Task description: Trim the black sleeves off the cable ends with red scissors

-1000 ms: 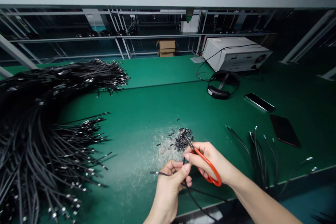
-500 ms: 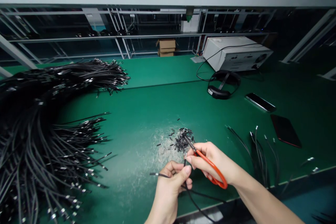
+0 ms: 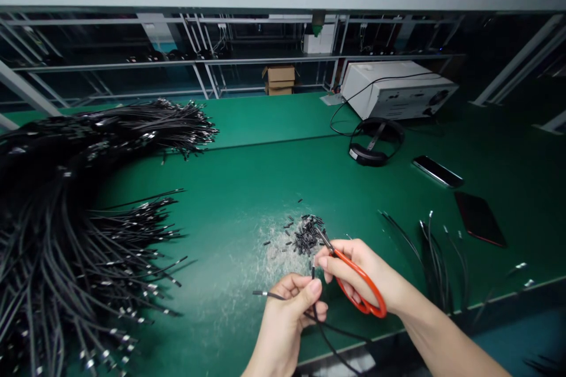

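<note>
My left hand (image 3: pixel 294 306) pinches a thin black cable (image 3: pixel 325 339) near its end, and that end points up between thumb and finger. A second short cable end with a pale band sticks out to the left of the same hand. My right hand (image 3: pixel 354 268) is wrapped round red-handled scissors (image 3: pixel 365 280), their dark tips over a small pile of short black pieces (image 3: pixel 307 235). Its thumb and forefinger are pressed together just above the upright cable end; whether they pinch anything small is unclear. Pale, thread-like scraps (image 3: pixel 280 256) lie around the pile.
Large bundles of black cables (image 3: pixel 66 218) cover the left side. On the right lie more cables (image 3: pixel 431 259), a phone (image 3: pixel 437 171) and a dark flat device (image 3: pixel 480 218). Farther back are a black headset (image 3: pixel 375 141) and a white box-shaped machine (image 3: pixel 398 91).
My right hand and the scissors have shifted slightly to the right, and the fingertips stand a little farther off the cable end. My left hand has barely moved.
</note>
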The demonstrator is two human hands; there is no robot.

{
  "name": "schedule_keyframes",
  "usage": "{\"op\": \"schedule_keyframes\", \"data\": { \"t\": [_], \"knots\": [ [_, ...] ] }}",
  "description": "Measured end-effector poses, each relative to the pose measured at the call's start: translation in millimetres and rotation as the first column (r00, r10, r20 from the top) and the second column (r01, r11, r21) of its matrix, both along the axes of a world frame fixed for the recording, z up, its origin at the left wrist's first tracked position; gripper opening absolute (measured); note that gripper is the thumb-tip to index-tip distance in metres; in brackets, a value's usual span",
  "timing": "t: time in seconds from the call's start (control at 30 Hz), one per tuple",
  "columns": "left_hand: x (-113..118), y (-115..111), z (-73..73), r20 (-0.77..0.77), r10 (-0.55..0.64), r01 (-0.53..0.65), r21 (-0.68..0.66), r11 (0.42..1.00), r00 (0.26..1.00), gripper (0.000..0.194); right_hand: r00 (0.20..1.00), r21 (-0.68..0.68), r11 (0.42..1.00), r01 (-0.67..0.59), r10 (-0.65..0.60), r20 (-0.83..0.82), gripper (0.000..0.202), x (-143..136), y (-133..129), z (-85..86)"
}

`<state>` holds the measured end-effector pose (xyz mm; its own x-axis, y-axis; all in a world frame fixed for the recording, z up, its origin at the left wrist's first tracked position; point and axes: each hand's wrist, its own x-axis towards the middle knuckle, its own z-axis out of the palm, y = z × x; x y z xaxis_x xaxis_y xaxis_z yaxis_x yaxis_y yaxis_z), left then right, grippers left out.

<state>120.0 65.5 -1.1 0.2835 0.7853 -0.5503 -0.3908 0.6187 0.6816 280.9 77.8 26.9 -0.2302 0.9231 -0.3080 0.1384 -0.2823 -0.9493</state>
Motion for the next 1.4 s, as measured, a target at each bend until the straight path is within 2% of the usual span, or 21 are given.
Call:
{"op": "schedule_keyframes", "data": {
  "t": [0.5,0.73,0.87,0.93,1.0,1.07,1.13,1.2,1.3,1.4],
  "knots": [
    [1.2,-2.6,-0.4,-0.084,0.03,-0.025,0.06,0.998,0.996,0.02,0.985,0.051,0.994,-0.101,0.092,0.147,0.015,-0.8,1.8,20.6],
    [5.5,-1.4,1.1,-0.174,0.052,-0.039,0.073,0.997,0.983,0.021,0.942,0.202,0.971,-0.129,0.056,0.331,0.01,-3.4,2.8,12.4],
    [3.5,0.7,-0.1,-0.093,0.008,-0.004,0.039,0.999,0.996,0.018,0.922,0.253,0.952,-0.175,0.068,0.38,0.014,-2.4,2.8,11.4],
    [0.7,2.2,0.4,-0.033,-0.012,0.012,0.005,1.0,0.999,0.016,0.905,0.363,0.913,-0.186,0.014,0.426,0.015,0.0,2.1,9.1],
    [-2.1,3.6,1.4,0.013,-0.019,0.019,-0.043,0.999,1.0,0.015,0.842,0.491,0.846,-0.21,-0.099,0.531,0.013,4.0,0.6,3.2],
    [-4.0,4.3,1.9,0.045,-0.015,0.02,-0.097,0.995,0.999,0.013,0.727,0.554,0.782,-0.285,-0.201,0.657,0.009,8.4,-1.5,-5.7],
    [-4.6,4.2,1.1,0.069,0.001,0.008,-0.136,0.991,0.998,0.013,0.606,0.541,0.739,-0.402,-0.228,0.762,0.007,11.6,-3.7,-15.4],
    [-4.1,3.7,-0.4,0.098,0.012,0.002,-0.15,0.989,0.995,0.012,0.52,0.51,0.702,-0.497,-0.23,0.823,0.007,12.2,-5.4,-23.1],
    [-2.4,3.5,-1.8,0.151,0.016,0.008,-0.162,0.987,0.988,0.011,0.441,0.483,0.658,-0.578,-0.246,0.863,0.007,9.4,-5.3,-27.8],
    [-0.9,4.0,0.1,0.164,0.029,0.001,-0.181,0.983,0.986,0.01,0.417,0.494,0.615,-0.615,-0.278,0.865,0.011,7.2,-3.0,-26.7]
  ]
}}
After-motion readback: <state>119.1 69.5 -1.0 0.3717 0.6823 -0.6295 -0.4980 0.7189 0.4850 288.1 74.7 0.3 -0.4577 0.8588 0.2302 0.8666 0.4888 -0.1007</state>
